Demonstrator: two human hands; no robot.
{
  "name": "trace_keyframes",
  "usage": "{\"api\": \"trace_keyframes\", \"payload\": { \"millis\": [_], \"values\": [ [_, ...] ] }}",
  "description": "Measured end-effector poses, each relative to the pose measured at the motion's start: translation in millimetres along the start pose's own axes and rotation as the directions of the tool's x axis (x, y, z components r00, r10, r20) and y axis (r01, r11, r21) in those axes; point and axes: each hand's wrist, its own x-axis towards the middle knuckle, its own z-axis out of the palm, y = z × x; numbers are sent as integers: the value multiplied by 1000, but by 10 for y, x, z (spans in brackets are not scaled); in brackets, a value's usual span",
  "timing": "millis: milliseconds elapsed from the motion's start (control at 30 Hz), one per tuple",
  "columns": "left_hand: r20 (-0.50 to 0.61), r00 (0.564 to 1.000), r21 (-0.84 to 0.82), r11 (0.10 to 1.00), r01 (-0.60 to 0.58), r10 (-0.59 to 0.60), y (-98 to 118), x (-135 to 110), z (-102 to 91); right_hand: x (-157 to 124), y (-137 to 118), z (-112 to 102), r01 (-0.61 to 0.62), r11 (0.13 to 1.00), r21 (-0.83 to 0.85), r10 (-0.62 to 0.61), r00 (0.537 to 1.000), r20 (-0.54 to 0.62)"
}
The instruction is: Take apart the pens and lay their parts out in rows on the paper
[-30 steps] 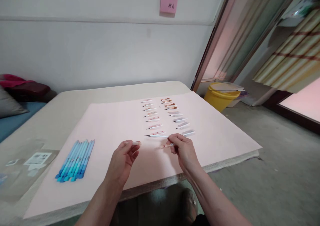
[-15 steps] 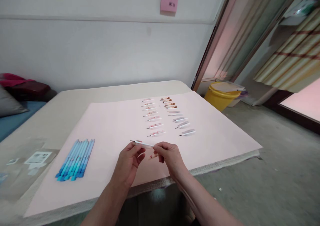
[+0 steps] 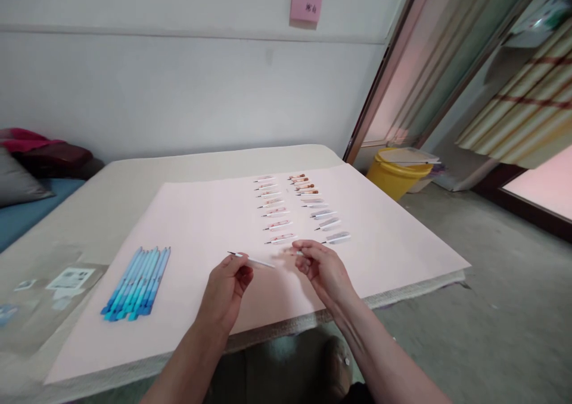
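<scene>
My left hand (image 3: pixel 227 285) is closed, with thumb and fingers pinching a slim white pen refill (image 3: pixel 261 263). Its dark tip points to the left and its white tail sticks out to the right. My right hand (image 3: pixel 324 270) is raised a little to the right, fingers curled around a pale printed pen barrel (image 3: pixel 289 252); the barrel is smeared by motion and mostly hidden. Just beyond my hands, several white refills with patterned pen parts (image 3: pixel 280 238) lie in a column. A second column (image 3: pixel 336 237) of similar pairs lies to its right.
Several blue pens (image 3: pixel 136 285) lie side by side on the left of the pink sheet (image 3: pixel 201 225). A clear plastic bag (image 3: pixel 36 308) with a label is at the table's left edge. A yellow bin (image 3: pixel 395 174) stands on the floor beyond the right side.
My right hand has let go of the refill's tail and moved right and slightly up, away from my left hand. My left hand still holds the refill, now tilted a little more.
</scene>
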Motion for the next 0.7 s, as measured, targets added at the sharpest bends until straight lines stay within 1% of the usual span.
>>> {"api": "trace_keyframes", "payload": {
  "millis": [67, 100, 200, 300, 367, 467, 633, 700],
  "values": [
    [44, 998, 35, 999, 38, -39, -26, -39, 35, -4, 10, 19, 0, 997, 72, -2, 1000, 25],
    [62, 996, 45, 997, 57, -59, -45, -61, 58, -17, 36, 46, 7, 998, 62, -11, 998, 59],
    [95, 991, 56, 995, 87, -92, -106, -115, 122, -71, 152, 148, 77, 993, -94, -60, 983, 172],
    [118, 989, 78, 994, 77, -86, -152, -134, 144, -103, 237, 205, 188, 946, -265, -127, 965, 231],
    [122, 990, 79, 995, 66, -75, -166, -134, 139, -103, 256, 202, 221, 925, -310, -142, 956, 257],
    [123, 990, 87, 995, 52, -62, -167, -134, 126, -90, 244, 166, 192, 930, -313, -110, 959, 262],
    [157, 987, 142, 990, -3, -20, -155, -158, 134, -112, 193, 137, 45, 954, -296, 32, 967, 252],
    [171, 985, 153, 988, -25, -1, -159, -165, 142, -123, 182, 144, 20, 959, -283, 54, 966, 252]
  ]
}}
